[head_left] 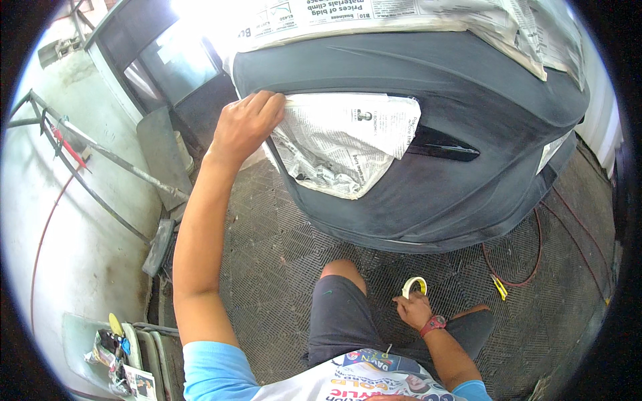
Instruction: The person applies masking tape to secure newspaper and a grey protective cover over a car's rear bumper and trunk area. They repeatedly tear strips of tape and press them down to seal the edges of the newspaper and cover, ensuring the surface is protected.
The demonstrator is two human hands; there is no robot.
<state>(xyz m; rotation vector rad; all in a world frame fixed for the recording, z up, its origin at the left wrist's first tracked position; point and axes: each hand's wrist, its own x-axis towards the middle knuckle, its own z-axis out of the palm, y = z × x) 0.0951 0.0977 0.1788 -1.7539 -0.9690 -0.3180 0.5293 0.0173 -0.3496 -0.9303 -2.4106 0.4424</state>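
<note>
A sheet of newspaper point(348, 144) covers part of the side of a matte dark grey car body point(374, 63). At the sheet's upper left corner, my left hand point(251, 120) is closed on the paper's edge, its fingers curled together and the fingertips partly hidden. A glossy black pointed part point(445, 144) shows beside the sheet's right edge. Low down, near my knee, my right hand point(414, 311) grips a roll of pale masking tape point(414, 285), held apart from the car.
More newspaper point(361, 17) masks the car's upper part. Behind my left arm stand a metal pipe frame point(100, 144) and leaning boards point(160, 150). A yellow cutter point(499, 287) and a red hose point(535, 254) lie on the ridged floor mat point(267, 234).
</note>
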